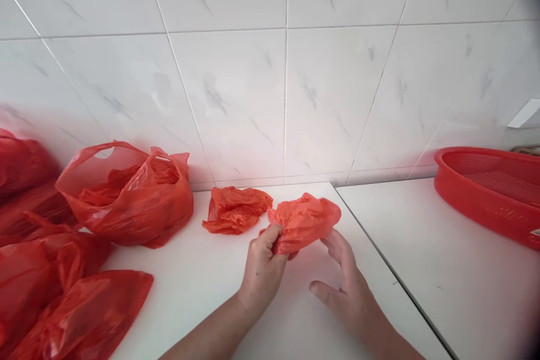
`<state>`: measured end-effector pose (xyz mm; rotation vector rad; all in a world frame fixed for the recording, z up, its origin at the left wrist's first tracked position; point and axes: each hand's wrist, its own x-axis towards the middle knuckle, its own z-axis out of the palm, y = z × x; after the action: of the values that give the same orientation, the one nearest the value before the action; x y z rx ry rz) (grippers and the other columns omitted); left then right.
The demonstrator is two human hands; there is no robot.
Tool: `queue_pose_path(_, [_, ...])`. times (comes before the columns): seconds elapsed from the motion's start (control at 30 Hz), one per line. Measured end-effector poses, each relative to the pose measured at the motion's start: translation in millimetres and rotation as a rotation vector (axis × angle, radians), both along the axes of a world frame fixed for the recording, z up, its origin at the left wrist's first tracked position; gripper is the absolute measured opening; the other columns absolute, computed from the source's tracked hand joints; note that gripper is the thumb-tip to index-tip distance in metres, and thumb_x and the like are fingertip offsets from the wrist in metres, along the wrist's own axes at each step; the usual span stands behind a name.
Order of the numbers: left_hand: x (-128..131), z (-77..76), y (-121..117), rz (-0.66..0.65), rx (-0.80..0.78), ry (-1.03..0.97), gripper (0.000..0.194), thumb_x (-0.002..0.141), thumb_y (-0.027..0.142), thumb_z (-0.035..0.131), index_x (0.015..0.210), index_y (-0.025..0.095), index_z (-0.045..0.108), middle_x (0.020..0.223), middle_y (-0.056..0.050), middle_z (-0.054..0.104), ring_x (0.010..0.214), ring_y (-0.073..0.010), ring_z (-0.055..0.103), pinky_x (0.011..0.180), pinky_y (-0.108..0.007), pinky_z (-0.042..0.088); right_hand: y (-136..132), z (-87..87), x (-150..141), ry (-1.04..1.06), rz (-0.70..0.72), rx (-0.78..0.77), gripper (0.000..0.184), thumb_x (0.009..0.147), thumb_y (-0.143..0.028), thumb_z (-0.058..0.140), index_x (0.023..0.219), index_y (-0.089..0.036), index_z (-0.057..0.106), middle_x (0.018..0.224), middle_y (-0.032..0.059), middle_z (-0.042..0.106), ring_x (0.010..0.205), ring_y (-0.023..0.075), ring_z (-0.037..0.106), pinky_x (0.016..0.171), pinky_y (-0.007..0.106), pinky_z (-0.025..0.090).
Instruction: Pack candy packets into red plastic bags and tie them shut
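Observation:
A crumpled red plastic bag (306,219) is in front of me, above the white tabletop. My left hand (265,261) grips its near left end, with the thumb on top and the other fingers mostly hidden behind the plastic. At the bag's right side, my right hand (346,284) is open, thumb apart from the fingers. Its fingertips reach the bag's lower right edge; whether they touch it I cannot tell. Another crumpled red plastic bag (237,211) lies on the table just behind and left of my left hand.
On the left stands an open red bag (143,202) stuffed with more red plastic. Several full red bags (88,309) crowd the near left. A red plastic basket (476,197) sits at right, past the seam in the white tabletop (181,304). A tiled wall (228,95) rises behind.

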<state>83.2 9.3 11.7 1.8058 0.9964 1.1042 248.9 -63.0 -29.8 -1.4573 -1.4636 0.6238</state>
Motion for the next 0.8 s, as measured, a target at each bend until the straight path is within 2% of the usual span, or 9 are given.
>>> queue_pose_path(0.13, [10.6, 5.1, -17.7, -0.274, -0.565, -0.345, 0.027, 0.084, 0.042, 0.053, 0.069, 0.018, 0.053, 0.058, 0.002, 0.052, 0.052, -0.0102, 0.048, 0.05, -0.021, 0.039, -4.3, 3.9, -4.9, 0.179, -0.146, 0.068, 0.094, 0.073, -0.041, 0.067, 0.145, -0.033, 0.007, 0.15, 0.0116, 0.025, 0.131, 0.0298, 0.037, 0.098, 0.05, 0.041])
queue_pose_path(0.2, [10.0, 2.8, -15.5, -0.294, -0.696, -0.444, 0.03, 0.081, 0.047, 0.057, 0.071, 0.018, 0.053, 0.059, 0.002, 0.053, 0.051, -0.0105, 0.049, 0.049, -0.021, 0.039, -3.6, 7.4, -3.5, 0.28, -0.186, 0.033, 0.093, 0.074, -0.039, 0.066, 0.144, -0.037, 0.005, 0.148, 0.0104, 0.029, 0.123, 0.0268, 0.047, 0.091, 0.044, 0.048])
queue_pose_path(0.27, [6.1, -1.1, -9.1, -0.245, -0.758, -0.539, 0.03, 0.079, 0.047, 0.059, 0.073, 0.018, 0.054, 0.063, 0.001, 0.056, 0.053, -0.0109, 0.05, 0.049, -0.021, 0.04, -1.7, 11.8, 1.2, 0.323, -0.148, -0.074, 0.081, 0.077, -0.038, 0.063, 0.143, -0.036, 0.015, 0.136, 0.0087, 0.047, 0.109, 0.0231, 0.057, 0.085, 0.039, 0.051])
queue_pose_path(0.37, [-4.5, -3.8, 5.9, -0.118, -0.718, -0.637, 0.03, 0.08, 0.047, 0.059, 0.083, 0.017, 0.058, 0.071, -0.001, 0.06, 0.057, -0.0121, 0.054, 0.053, -0.023, 0.042, 1.3, 18.8, 12.6, 0.26, -0.057, -0.245, 0.032, 0.083, -0.04, 0.054, 0.111, -0.025, 0.056, 0.092, 0.0033, 0.066, 0.082, 0.0195, 0.063, 0.072, 0.031, 0.051])
queue_pose_path(0.47, [-18.0, -1.4, 24.5, 0.01, -0.615, -0.635, 0.034, 0.078, 0.049, 0.061, 0.081, 0.016, 0.059, 0.071, -0.002, 0.061, 0.059, -0.0131, 0.056, 0.056, -0.024, 0.044, 4.0, 24.8, 25.5, 0.224, -0.149, -0.245, 0.026, 0.084, -0.043, 0.049, 0.077, -0.021, 0.059, 0.071, 0.0, 0.062, 0.064, 0.0164, 0.057, 0.056, 0.026, 0.044])
queue_pose_path(0.57, [-29.6, 1.4, 38.4, 0.067, -0.567, -0.502, 0.037, 0.077, 0.053, 0.06, 0.074, 0.016, 0.057, 0.07, -0.002, 0.06, 0.06, -0.0142, 0.057, 0.057, -0.025, 0.045, 6.6, 26.8, 35.5, 0.214, -0.22, -0.235, 0.026, 0.082, -0.044, 0.051, 0.074, -0.021, 0.058, 0.069, -0.0014, 0.059, 0.062, 0.0154, 0.054, 0.054, 0.025, 0.042])
queue_pose_path(0.67, [-35.6, 2.7, 41.1, 0.074, -0.433, -0.22, 0.042, 0.071, 0.049, 0.068, 0.102, 0.022, 0.06, 0.087, -0.004, 0.064, 0.073, -0.0183, 0.062, 0.062, -0.027, 0.047, 9.0, 23.8, 42.2, 0.199, -0.306, -0.233, 0.026, 0.08, -0.043, 0.053, 0.067, -0.021, 0.052, 0.066, -0.0023, 0.055, 0.06, 0.0139, 0.051, 0.053, 0.024, 0.04])
queue_pose_path(0.73, [-36.5, 2.0, 38.6, 0.083, -0.27, 0.005, 0.072, 0.061, 0.037, 0.077, 0.127, 0.03, 0.05, 0.095, -0.003, 0.065, 0.078, -0.0198, 0.062, 0.062, -0.026, 0.047, 10.8, 20.6, 46.4, 0.222, -0.4, -0.191, 0.024, 0.079, -0.04, 0.055, 0.064, -0.021, 0.05, 0.083, 0.0, 0.06, 0.066, 0.0142, 0.053, 0.054, 0.024, 0.042])
queue_pose_path(0.8, [-36.0, -0.6, 36.2, 0.094, -0.147, 0.146, 0.079, 0.06, 0.026, 0.075, 0.133, 0.034, 0.045, 0.092, -0.001, 0.065, 0.073, -0.0188, 0.061, 0.057, -0.025, 0.045, 12.7, 18.4, 51.2, 0.314, -0.424, -0.142, 0.019, 0.076, -0.037, 0.058, 0.068, -0.021, 0.054, 0.111, 0.0024, 0.058, 0.082, 0.0173, 0.058, 0.06, 0.025, 0.046])
